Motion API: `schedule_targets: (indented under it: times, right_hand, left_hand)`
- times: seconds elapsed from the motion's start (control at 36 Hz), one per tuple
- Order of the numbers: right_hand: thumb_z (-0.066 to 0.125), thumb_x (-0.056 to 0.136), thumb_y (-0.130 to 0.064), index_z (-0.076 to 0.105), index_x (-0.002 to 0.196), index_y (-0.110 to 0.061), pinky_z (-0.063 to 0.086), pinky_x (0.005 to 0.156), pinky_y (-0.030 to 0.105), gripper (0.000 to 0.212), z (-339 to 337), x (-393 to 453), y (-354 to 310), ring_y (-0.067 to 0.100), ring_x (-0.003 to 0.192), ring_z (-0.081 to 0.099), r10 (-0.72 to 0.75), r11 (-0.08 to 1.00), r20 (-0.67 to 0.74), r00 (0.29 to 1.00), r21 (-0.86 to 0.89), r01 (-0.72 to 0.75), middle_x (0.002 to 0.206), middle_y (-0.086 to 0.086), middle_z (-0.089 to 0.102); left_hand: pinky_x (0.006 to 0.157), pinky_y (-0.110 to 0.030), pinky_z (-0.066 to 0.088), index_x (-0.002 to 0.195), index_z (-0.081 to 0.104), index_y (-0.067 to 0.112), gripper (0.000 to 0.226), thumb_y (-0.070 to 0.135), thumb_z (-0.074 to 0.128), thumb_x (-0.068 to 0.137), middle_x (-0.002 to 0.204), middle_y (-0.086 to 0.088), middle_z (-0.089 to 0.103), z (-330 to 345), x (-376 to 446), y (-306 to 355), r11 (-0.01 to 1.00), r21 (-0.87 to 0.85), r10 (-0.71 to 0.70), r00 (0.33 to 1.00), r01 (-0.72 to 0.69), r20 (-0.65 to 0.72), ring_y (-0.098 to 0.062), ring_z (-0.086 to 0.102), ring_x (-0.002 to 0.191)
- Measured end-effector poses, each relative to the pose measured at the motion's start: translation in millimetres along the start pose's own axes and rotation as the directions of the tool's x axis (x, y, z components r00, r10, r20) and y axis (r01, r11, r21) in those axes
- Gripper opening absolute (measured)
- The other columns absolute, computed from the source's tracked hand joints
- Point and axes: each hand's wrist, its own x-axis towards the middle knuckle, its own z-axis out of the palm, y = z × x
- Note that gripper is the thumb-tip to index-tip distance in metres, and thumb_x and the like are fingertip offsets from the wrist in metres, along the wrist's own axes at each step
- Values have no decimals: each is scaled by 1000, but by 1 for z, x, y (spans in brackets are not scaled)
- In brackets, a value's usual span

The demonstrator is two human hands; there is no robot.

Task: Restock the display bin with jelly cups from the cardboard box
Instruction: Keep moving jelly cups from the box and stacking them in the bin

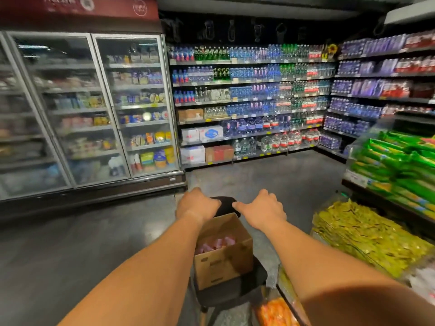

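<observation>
An open cardboard box (223,264) stands on the seat of a black chair (235,290) in the lower middle of the view. Pink jelly cups (216,243) fill the inside of the box. My left hand (197,205) is closed over the left end of the chair's black backrest (226,204). My right hand (261,209) grips the right end, its thumb pointing left. Both forearms reach over the box. A bin of orange packets (275,311) sits just right of the chair at the bottom edge.
Glass-door coolers (94,109) line the left side. Shelves of bottled water (254,102) fill the back wall. On the right stand a low bin of yellow-green packets (367,238) and a rack of green bags (400,165). Grey floor (259,180) lies ahead.
</observation>
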Motion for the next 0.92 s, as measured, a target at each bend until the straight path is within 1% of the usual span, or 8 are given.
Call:
schedule_targets:
  times: [0.11, 0.25, 0.36, 0.44, 0.58, 0.67, 0.81, 0.92]
  right_hand:
    - [61, 79, -70, 36, 143, -9, 43, 102, 47, 91, 27, 44, 16, 37, 128, 43, 10, 1000, 56, 998, -22, -8, 142, 13, 43]
    - [63, 80, -65, 35, 143, -9, 42, 103, 45, 89, 68, 97, 30, 37, 129, 43, 35, 998, 145, 989, -64, -26, 142, 14, 43]
    - [65, 82, -60, 28, 149, -8, 41, 105, 44, 93, 109, 136, 36, 37, 130, 43, 37, 997, 207, 978, -78, -21, 144, 15, 42]
    - [62, 82, -63, 31, 147, -10, 41, 105, 45, 90, 144, 171, 37, 37, 129, 43, 48, 995, 240, 970, -100, -24, 142, 15, 43]
    - [59, 83, -66, 36, 144, -10, 42, 104, 43, 86, 213, 227, 41, 34, 128, 46, 99, 988, 267, 959, -143, -62, 142, 12, 45]
    - [55, 83, -68, 39, 140, -11, 43, 104, 43, 83, 254, 262, 45, 34, 126, 48, 127, 984, 285, 950, -156, -85, 139, 12, 48]
    - [52, 83, -68, 36, 142, -10, 40, 104, 43, 85, 313, 311, 57, 32, 124, 46, 158, 970, 346, 925, -231, -79, 137, 11, 46]
    - [56, 79, -70, 42, 136, -14, 42, 101, 43, 81, 359, 344, 76, 31, 120, 49, 200, 964, 385, 901, -241, -111, 129, 9, 49]
  left_hand:
    - [88, -33, 49, 138, 51, 17, 63, 46, 67, 83, 133, -8, 59, 37, 35, -6, 998, -3, -64, 998, 64, 11, -30, 57, 118]
    - [80, -34, 53, 125, 59, 24, 58, 52, 63, 75, 119, -5, 65, 83, 75, -23, 991, 27, -133, 990, 132, 55, -27, 63, 102]
    - [84, -32, 46, 143, 48, 20, 66, 48, 62, 85, 137, -7, 56, 114, 117, -48, 982, 56, -186, 980, 183, 65, -28, 57, 119]
    - [83, -31, 44, 138, 51, 18, 56, 43, 62, 88, 135, -7, 58, 136, 155, -67, 976, 101, -203, 976, 195, 81, -27, 57, 119]
    - [62, -25, 45, 99, 65, 25, 20, 43, 60, 92, 92, 3, 67, 179, 221, -102, 972, 129, -214, 968, 198, 129, -13, 60, 76]
    - [51, -20, 34, 85, 56, 31, 17, 45, 59, 93, 82, 8, 62, 207, 261, -123, 967, 136, -235, 962, 216, 142, -9, 48, 61]
    - [49, -19, 32, 100, 65, 29, 20, 47, 64, 91, 97, 3, 67, 261, 314, -155, 952, 144, -294, 935, 268, 199, -9, 50, 63]
    - [68, -28, 44, 117, 61, 24, 36, 49, 62, 90, 113, -3, 67, 302, 343, -176, 928, 224, -353, 894, 298, 275, -22, 63, 92]
